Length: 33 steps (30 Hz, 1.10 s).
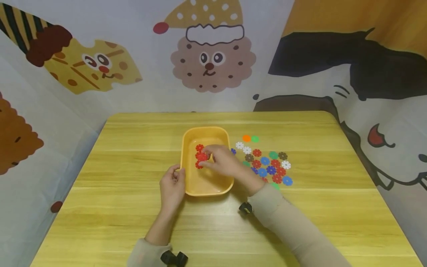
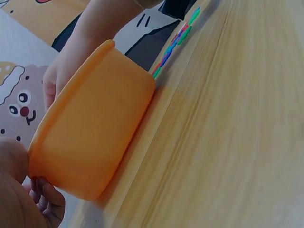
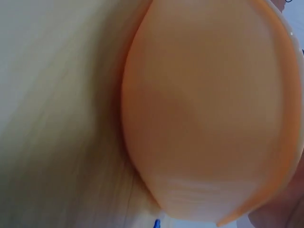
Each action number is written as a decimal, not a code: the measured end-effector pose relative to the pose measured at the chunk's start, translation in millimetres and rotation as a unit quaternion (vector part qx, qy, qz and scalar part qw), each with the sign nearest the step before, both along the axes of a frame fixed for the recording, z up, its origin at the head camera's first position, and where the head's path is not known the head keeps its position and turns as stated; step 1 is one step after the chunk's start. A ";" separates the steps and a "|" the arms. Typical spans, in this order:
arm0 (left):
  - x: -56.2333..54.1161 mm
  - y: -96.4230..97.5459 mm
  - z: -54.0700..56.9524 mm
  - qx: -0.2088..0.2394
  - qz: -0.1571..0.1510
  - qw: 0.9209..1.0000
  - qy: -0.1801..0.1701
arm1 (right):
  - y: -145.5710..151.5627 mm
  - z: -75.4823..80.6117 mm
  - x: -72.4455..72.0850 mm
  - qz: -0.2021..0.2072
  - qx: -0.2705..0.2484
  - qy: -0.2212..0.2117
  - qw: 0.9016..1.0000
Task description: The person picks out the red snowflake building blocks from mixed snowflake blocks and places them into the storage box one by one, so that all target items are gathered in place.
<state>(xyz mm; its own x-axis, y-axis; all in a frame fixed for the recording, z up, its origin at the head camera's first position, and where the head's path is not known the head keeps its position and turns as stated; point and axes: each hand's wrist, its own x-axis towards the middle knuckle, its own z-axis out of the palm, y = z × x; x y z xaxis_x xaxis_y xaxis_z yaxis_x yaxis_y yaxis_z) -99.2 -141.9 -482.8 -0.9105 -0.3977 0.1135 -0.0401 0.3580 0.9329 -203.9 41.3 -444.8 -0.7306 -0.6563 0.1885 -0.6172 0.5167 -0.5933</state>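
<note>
A yellow plastic bin [image 1: 208, 185] stands on the table, with several red notched plastic discs [image 1: 199, 147] in a column inside it. My left hand [image 1: 171, 187] grips the bin's left edge, thumb at the rim and fingers curled against the outer wall in the left wrist view. Reaching over the right rim, my right hand [image 1: 225, 163] pinches a red notched disc [image 1: 202, 156] between thumb and forefinger, low over the others. In the right wrist view the bin's outer wall [image 3: 204, 104] hides the fingertips.
To the bin's right, many loose notched discs [image 1: 271, 170] in red, blue, green, white, brown and orange lie spread on the wooden table [image 1: 133, 148]. The right forearm passes over the near left edge of this spread. Behind hangs a cartoon-printed cloth [image 1: 150, 55].
</note>
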 end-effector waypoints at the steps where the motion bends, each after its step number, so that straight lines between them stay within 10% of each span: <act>1: -0.1 -0.1 -0.3 0.000 -0.001 1.000 0.002 | -2.2 -0.1 -0.2 0.002 0.004 -0.002 1.000; 17: 0.1 -1.2 0.0 0.011 -0.004 1.000 -0.003 | -21.2 -8.9 5.2 0.010 0.168 -0.041 0.985; 33: -1.3 -0.4 0.4 0.011 -0.001 1.000 -0.006 | -21.2 -11.4 5.7 0.033 0.182 -0.047 0.982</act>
